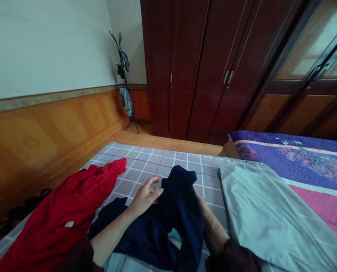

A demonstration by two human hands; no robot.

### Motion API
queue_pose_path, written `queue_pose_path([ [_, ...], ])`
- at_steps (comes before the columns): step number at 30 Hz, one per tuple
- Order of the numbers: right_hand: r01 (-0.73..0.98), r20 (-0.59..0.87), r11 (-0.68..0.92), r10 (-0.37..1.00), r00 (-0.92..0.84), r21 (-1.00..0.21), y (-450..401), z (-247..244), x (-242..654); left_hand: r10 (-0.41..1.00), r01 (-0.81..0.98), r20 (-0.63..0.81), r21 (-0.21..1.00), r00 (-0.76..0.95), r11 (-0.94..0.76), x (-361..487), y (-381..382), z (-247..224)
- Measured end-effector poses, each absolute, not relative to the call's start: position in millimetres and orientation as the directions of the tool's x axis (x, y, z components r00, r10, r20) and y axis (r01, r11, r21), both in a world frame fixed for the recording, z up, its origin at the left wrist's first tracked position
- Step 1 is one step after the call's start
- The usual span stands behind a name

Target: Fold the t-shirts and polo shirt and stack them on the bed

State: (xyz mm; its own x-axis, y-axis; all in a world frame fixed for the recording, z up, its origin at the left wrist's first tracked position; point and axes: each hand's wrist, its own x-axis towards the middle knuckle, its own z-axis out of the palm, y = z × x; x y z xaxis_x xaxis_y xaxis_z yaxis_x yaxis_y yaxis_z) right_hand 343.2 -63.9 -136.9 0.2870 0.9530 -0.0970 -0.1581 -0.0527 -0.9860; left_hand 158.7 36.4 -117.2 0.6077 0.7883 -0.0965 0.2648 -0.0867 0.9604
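A dark navy garment [182, 200] lies bunched on the checked grey bedding [145, 155], with one part raised in front of me. My left hand [147, 194] is at the left side of that raised part; its thumb and fingers are apart and bent, with nothing visible between them. Behind the right side of the navy cloth is my right hand [204, 206], its fingers hidden by the fabric. To the left a red garment [80, 200] is spread in loose folds, a small white label [69, 224] on it. A pale grey-green cloth [259, 204] lies flat to the right.
Beyond the bed stand a dark red wardrobe [185, 75] and a coat rack [124, 75] with clothes on it. A purple patterned bedspread [307, 151] covers a surface at the right. Dark shoe-like objects [17, 211] are on the floor at the left.
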Motion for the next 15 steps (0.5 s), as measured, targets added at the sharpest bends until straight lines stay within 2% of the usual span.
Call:
queue_pose_path([
  [3,-0.415,-0.153,-0.024,0.948,0.278,-0.909,-64.2,-135.1,341.2,0.776,0.245,-0.213,0.966,0.593,0.078,172.1,39.8,-132.2],
  [6,-0.603,-0.190,0.022,0.939,0.285,-0.797,-66.9,-131.6,344.3,0.785,0.219,-0.171,0.975,0.595,0.047,175.1,40.8,-125.7],
  [11,-0.697,-0.228,0.096,0.906,0.357,-0.710,-64.1,-129.0,359.5,0.875,0.125,0.162,0.962,0.456,-0.243,146.4,53.2,-86.0],
  [15,-0.682,-0.201,0.026,0.947,0.251,-0.731,-62.8,-132.0,363.2,0.922,-0.041,0.115,0.993,0.369,-0.107,117.9,51.0,-63.9],
])
